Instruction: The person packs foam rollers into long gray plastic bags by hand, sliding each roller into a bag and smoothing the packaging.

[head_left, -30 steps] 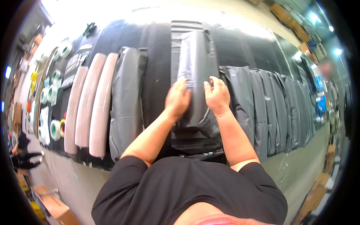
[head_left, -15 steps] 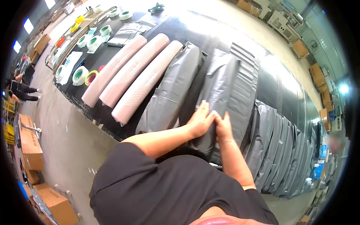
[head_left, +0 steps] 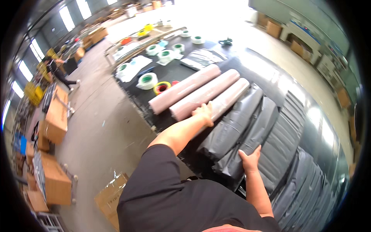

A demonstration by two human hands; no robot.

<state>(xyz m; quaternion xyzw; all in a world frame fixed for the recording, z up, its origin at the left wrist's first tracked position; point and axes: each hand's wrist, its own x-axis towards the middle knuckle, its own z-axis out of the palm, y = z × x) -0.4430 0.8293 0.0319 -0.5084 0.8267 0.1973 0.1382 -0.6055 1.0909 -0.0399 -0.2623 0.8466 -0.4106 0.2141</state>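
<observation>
Three pink rolls [head_left: 205, 94] with curved line patterns lie side by side on a black table [head_left: 141, 101]. My left hand [head_left: 203, 114] is over the nearest one, the third pink roll [head_left: 228, 101], its fingers curled round the side. To the right lie two bulky dark grey plastic bags, the first grey bag [head_left: 232, 125] against the second grey bag [head_left: 258, 133]. What fills them is hidden. My right hand [head_left: 251, 159] grips the near right side of the second bag, thumb on top. Right of it lies a flat stack of grey bags [head_left: 282, 137].
More folded grey bags [head_left: 305, 189] hang over the table's right edge. Tape rolls [head_left: 147, 80], clear film [head_left: 203, 58] and a dark green tool [head_left: 225, 41] lie farther back. Cardboard boxes [head_left: 58, 181] stand at left, where another person [head_left: 58, 71] walks.
My left hand has left the grey bag and moved to the third pink roll. The second grey bag has come up against the first. The view has turned left.
</observation>
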